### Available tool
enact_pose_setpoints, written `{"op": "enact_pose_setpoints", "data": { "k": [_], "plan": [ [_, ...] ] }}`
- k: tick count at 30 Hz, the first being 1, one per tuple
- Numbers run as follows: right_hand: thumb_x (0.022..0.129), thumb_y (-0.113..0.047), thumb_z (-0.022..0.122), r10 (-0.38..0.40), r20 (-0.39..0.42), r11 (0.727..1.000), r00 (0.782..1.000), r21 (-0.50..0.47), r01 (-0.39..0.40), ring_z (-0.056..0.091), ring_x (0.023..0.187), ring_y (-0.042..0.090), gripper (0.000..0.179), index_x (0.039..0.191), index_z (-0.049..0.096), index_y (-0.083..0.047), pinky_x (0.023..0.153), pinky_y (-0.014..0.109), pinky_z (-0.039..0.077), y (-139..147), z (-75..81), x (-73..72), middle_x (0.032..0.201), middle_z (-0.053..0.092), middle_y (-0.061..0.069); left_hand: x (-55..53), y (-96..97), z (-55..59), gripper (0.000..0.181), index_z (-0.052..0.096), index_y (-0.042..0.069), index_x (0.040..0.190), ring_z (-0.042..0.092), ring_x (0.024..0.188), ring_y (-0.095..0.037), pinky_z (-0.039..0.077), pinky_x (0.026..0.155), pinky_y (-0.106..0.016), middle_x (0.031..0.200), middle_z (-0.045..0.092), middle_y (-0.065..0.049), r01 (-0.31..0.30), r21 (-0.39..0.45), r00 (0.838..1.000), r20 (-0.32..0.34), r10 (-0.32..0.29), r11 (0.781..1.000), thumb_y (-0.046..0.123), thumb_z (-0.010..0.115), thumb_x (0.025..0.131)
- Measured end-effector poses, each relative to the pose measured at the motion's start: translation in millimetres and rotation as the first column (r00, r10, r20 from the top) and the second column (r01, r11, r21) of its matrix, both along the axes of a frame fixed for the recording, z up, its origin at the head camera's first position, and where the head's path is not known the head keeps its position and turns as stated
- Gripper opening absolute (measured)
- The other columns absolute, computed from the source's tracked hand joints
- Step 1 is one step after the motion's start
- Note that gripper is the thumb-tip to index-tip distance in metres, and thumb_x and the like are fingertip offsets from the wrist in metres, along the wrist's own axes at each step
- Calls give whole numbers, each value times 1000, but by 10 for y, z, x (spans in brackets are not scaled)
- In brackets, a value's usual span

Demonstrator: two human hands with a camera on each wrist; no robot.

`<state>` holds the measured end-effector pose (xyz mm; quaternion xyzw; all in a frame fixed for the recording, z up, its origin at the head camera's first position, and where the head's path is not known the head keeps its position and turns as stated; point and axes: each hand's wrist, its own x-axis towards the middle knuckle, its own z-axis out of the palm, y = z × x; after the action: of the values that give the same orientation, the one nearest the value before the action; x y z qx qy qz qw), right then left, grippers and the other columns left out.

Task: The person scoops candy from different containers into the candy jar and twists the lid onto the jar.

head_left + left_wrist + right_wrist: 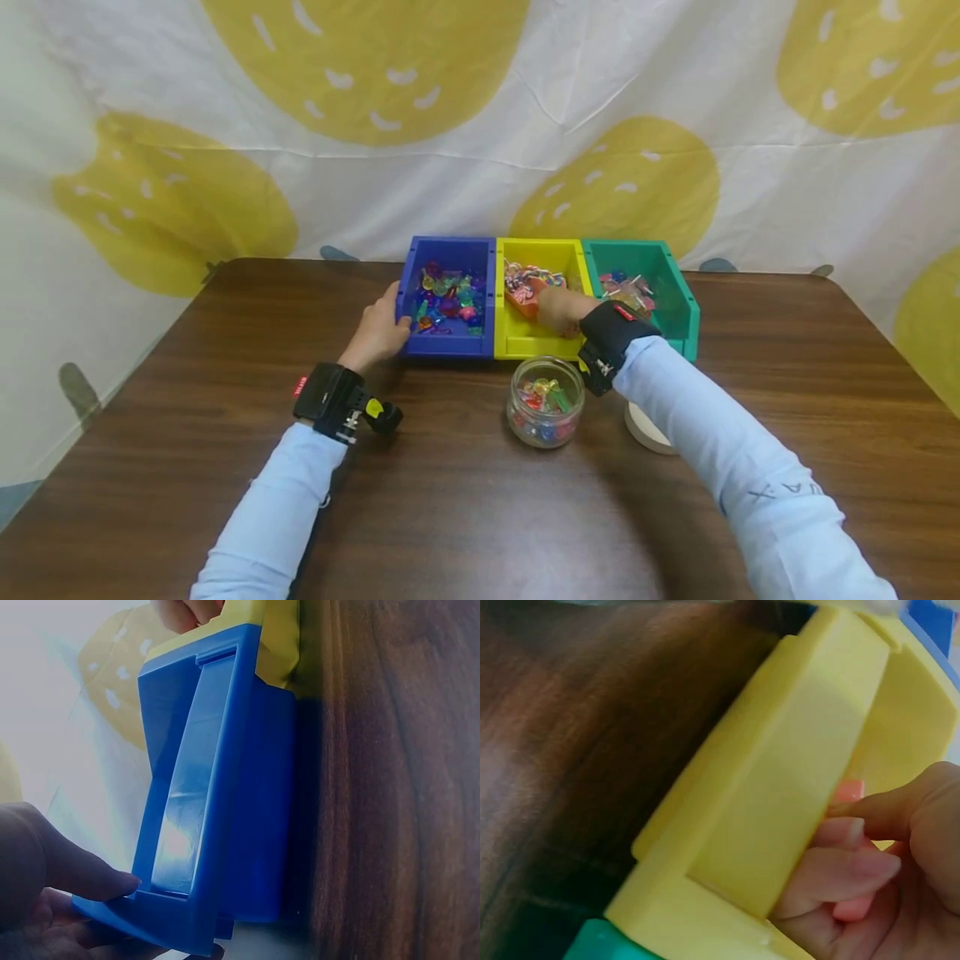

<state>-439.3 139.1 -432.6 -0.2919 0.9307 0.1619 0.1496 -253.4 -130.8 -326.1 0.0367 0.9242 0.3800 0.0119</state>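
Note:
My left hand [378, 332] grips the outer side of the blue bin [251, 817], thumb on the rim and fingers beneath. Small translucent colored pieces [450, 300] lie inside that bin. Reaching into the yellow bin [517, 346], my right hand [562, 310] holds an orange scoop-like tool [853, 906] between thumb and fingers; its broad end is partly hidden. Striped candy-like pieces [536, 275] lie at the tool's far end. In front of the yellow bin stands an open glass jar [543, 433], partly filled with colored pieces.
Joined to the yellow bin's right side is a green bin [678, 300] holding small pinkish and clear pieces. A white round lid [643, 429] lies on the wooden table [465, 517], partly under my right forearm. A patterned cloth [450, 183] hangs behind the table.

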Motion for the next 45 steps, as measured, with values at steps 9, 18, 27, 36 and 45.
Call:
{"op": "enact_pose_setpoints", "data": {
  "k": [9,18,27,36,45],
  "plan": [
    [82,-18,47,-72,-86,967,994,-252,48,48,53,19,22,67,58,-8,49,28,39,1,-26,89,64,53,5,-22,-21,-29,53,14,-1,140,40,118,-39,32,98,-51,134,34,-28,4,-18,1000,-3,-4,1000,3,38,93],
    [82,-22,53,-234,21,917,972,-328,228,51,67,27,23,84,61,-2,57,34,43,-54,256,317,80,56,14,-15,-6,-35,54,14,1,140,39,119,-38,31,99,-50,135,34,-26,8,-17,1000,21,-8,1000,5,40,93],
    [75,-20,56,-100,-231,932,968,-361,10,54,71,28,19,66,65,-6,57,40,48,102,-450,-193,116,51,20,-16,-23,-13,55,13,1,141,40,118,-37,31,98,-50,135,34,-27,10,-12,1000,23,-10,1000,5,40,93],
    [77,-26,57,-136,-157,918,978,-392,65,55,78,37,33,78,63,6,63,45,49,99,-264,5,101,51,34,-33,-31,-50,56,11,1,141,38,119,-38,30,99,-50,136,32,-27,19,-16,999,30,-18,1000,6,40,93],
    [82,-52,46,87,-422,966,903,-187,-180,42,56,25,46,60,52,-12,49,40,35,504,-1313,-1200,66,43,11,-30,-52,-30,55,12,3,141,39,119,-37,31,99,-50,136,33,-25,11,-12,1000,29,-10,1000,7,40,94]
  ]
}}
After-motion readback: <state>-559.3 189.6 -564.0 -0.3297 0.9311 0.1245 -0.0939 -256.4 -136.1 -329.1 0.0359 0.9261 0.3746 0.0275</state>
